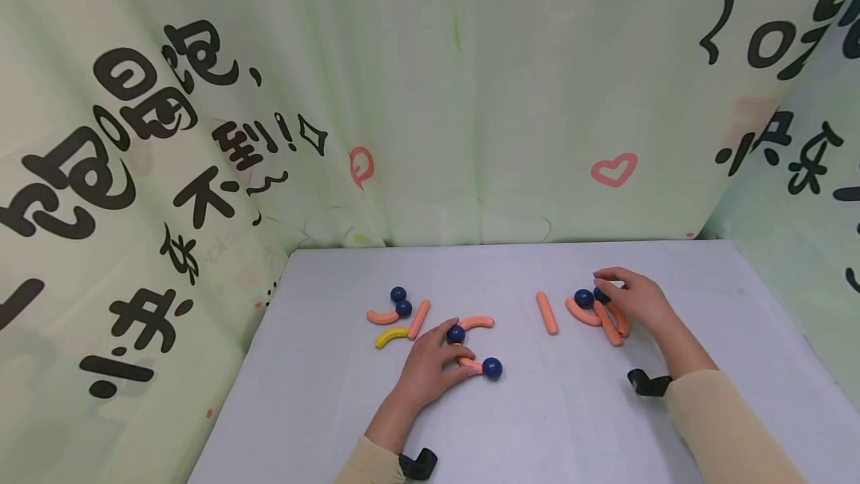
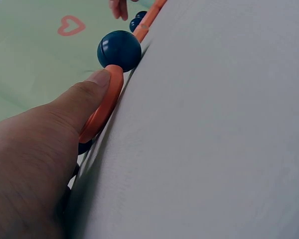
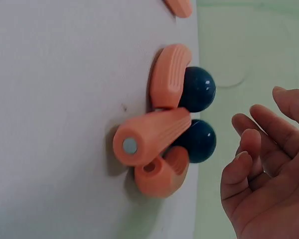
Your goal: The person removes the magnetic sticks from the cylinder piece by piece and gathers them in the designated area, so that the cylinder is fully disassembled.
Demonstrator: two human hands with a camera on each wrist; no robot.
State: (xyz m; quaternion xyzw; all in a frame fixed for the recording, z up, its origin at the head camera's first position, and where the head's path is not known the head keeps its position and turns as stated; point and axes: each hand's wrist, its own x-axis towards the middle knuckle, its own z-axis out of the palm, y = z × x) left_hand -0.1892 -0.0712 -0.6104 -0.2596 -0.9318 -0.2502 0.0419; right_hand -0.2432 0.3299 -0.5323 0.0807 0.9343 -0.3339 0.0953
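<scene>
My left hand (image 1: 428, 366) pinches a curved orange rod (image 2: 108, 107) between thumb and fingers, just above the white table. A dark blue ball (image 1: 493, 369) sits at the rod's right end. Beyond these fingers lies another blue ball (image 1: 456, 334), touching a second curved orange rod (image 1: 479, 322). My right hand (image 1: 638, 297) hovers by the right-hand cluster, its fingers loosely bent and holding nothing. In that cluster, two blue balls (image 3: 198, 89) touch several orange rods (image 3: 168, 79). One straight rod (image 3: 152, 137) shows a silvery disc in its end.
At the left lie two blue balls (image 1: 399, 294), a curved orange rod (image 1: 382, 317), a straight orange rod (image 1: 419, 320) and a yellow curved rod (image 1: 391, 337). A lone straight orange rod (image 1: 547, 313) lies left of the right-hand cluster. Printed curtains (image 1: 470, 95) surround the table.
</scene>
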